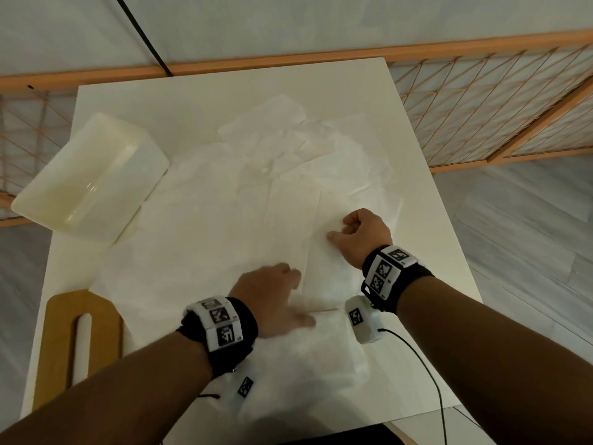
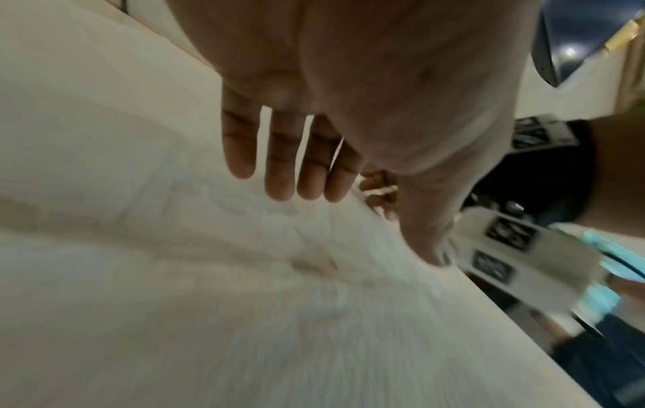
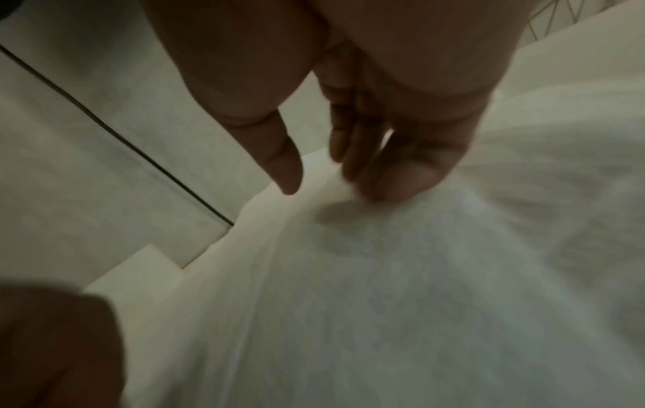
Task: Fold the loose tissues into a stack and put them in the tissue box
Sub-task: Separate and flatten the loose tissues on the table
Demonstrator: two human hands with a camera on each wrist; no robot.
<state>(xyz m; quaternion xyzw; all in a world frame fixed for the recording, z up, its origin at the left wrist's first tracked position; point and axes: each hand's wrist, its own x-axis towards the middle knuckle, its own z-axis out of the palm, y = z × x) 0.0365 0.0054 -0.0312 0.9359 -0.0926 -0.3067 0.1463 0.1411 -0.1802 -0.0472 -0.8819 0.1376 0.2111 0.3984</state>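
Observation:
Several loose white tissues lie spread and overlapping across the white table. The cream tissue box sits at the table's left edge, its opening facing up. My left hand lies flat and blurred on a tissue near the front, fingers straight over the sheet. My right hand is further back on the same sheet. Its fingertips press down on the tissue beside a raised fold, and its thumb stands apart.
A wooden lid with a long slot lies at the table's front left corner. A black cable runs up the wall behind. A wooden lattice rail stands beyond the table's right and back edges.

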